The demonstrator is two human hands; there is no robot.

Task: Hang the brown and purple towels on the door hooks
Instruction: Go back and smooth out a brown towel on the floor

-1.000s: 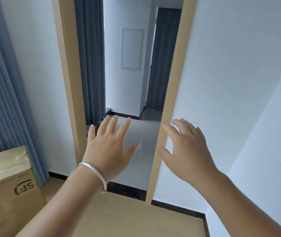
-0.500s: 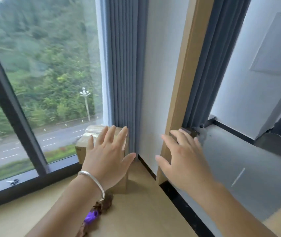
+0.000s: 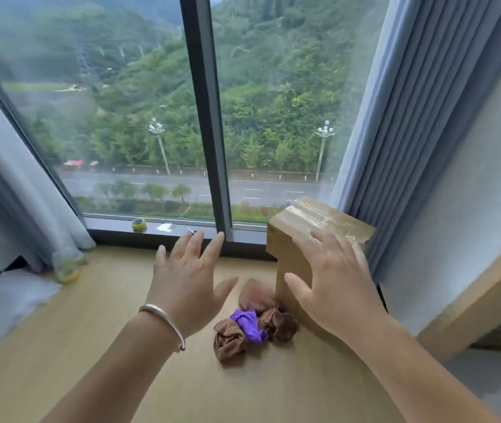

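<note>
Both hands are raised with fingers spread, holding nothing: left hand (image 3: 189,285), right hand (image 3: 334,285). Below and between the hands, one brown towel (image 3: 230,338) and one purple towel (image 3: 249,325) lie crumpled together on the wooden floor (image 3: 90,346); no long axis is discernible. One cardboard box (image 3: 292,239) stands just beyond, touching the bundle. Beyond the fingertips: window (image 3: 206,117), two curtains.

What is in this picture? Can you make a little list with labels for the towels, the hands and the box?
brown towel: crumpled on the wooden floor, beside the box
purple towel: bunched up in the brown one
left hand: open, above the floor, holding nothing
right hand: open, fingers spread, in front of the box
cardboard box: taped, standing by the curtain
hung up yet: no
</note>
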